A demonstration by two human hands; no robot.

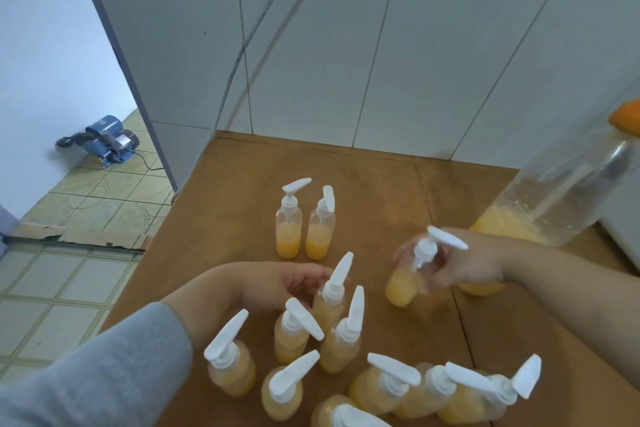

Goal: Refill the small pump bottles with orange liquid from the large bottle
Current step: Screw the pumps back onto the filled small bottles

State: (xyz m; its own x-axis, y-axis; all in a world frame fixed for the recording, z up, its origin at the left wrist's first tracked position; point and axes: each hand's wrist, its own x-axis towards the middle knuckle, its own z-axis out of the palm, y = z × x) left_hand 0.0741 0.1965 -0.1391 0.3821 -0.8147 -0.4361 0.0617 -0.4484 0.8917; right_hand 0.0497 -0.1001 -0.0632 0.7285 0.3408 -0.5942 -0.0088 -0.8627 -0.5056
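A brown wooden tabletop stands against a white tiled wall; tiled floor lies to the left.

My right hand grips a small clear pump bottle with a white pump head, fingers curled round its body. The bottle tilts, base toward me and left, its nozzle pointing right. Its lower half holds orange liquid.

My left hand, in a grey sleeve, rests behind the near cluster of filled pump bottles; fingers are loosely curled, but whether they touch a bottle I cannot tell.

Two half-filled pump bottles stand upright, apart, toward the wall.

The large clear plastic bottle leans at right, behind my right hand, orange liquid pooled at its base.
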